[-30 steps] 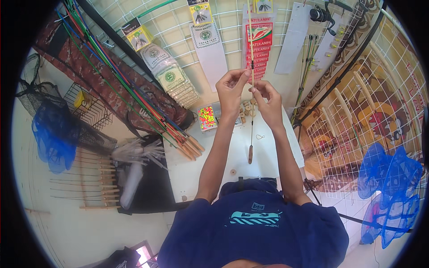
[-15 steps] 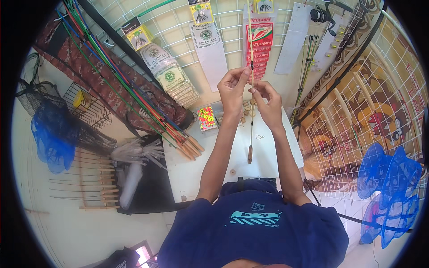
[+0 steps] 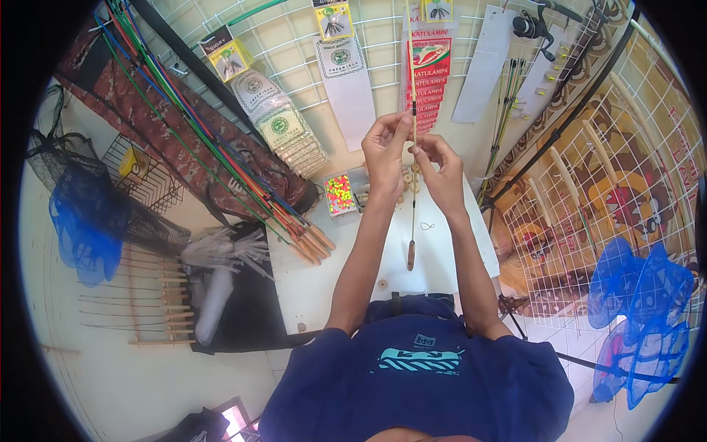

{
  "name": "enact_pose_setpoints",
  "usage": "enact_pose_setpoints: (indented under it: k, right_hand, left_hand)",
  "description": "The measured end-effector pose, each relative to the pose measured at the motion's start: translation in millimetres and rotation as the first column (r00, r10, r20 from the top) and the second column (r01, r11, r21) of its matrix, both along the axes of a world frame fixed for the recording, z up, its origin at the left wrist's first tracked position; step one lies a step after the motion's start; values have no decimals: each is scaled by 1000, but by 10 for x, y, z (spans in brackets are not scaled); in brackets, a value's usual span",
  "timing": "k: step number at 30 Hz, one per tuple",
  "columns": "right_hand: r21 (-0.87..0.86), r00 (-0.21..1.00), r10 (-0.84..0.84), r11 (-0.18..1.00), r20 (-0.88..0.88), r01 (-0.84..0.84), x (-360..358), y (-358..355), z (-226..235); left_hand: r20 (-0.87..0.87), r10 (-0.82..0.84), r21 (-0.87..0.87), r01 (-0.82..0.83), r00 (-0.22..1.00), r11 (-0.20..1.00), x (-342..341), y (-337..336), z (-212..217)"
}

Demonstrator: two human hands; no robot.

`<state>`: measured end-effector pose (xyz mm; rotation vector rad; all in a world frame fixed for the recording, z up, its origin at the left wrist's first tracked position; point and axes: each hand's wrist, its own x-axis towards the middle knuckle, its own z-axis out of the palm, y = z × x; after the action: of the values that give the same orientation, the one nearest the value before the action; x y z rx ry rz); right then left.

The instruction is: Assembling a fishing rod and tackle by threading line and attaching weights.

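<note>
A thin, pale fishing rod point(image 3: 414, 214) with dark bands runs between my hands, its small wooden handle point(image 3: 411, 255) hanging over the white table toward me. My left hand point(image 3: 387, 151) pinches the rod just below a dark band, thumb against the fingers. Slightly lower, my right hand point(image 3: 442, 168) has thumb and forefinger closed at the rod; whether a fine line is also between them is too small to see. A small loop of thread or line point(image 3: 427, 226) lies on the table point(image 3: 464, 258) to the right of the handle.
Beyond my hands stand a box of bright floats point(image 3: 340, 194) and several wooden rings point(image 3: 409, 177). Rods with wooden handles point(image 3: 313, 243) lean across the table's left side. A wire grid holds hanging packets point(image 3: 431, 66) and a reel point(image 3: 526, 27). Blue nets point(image 3: 641, 287) hang at right.
The rod and its handle have shifted very slightly left. Both hands keep nearly the same pinching pose.
</note>
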<state>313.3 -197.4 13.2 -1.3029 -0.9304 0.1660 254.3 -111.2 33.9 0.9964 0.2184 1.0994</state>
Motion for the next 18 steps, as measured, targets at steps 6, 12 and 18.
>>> enact_pose_setpoints:
  k: [6, 12, 18]
  right_hand:
    - [-3, 1000, 10, 1000, -16, -10, 0, 7, -15]
    - [-11, 1000, 9, 1000, -18, -10, -16, -10, 25]
    - [-43, 1000, 23, 999, -16, -24, -28, -22, 39]
  left_hand:
    - [40, -77, -93, 81, 996, 992, 18, -6, -46]
    - [72, -120, -151, 130, 990, 980, 17, -28, -12]
    - [74, -137, -146, 147, 988, 978, -8, -22, -26]
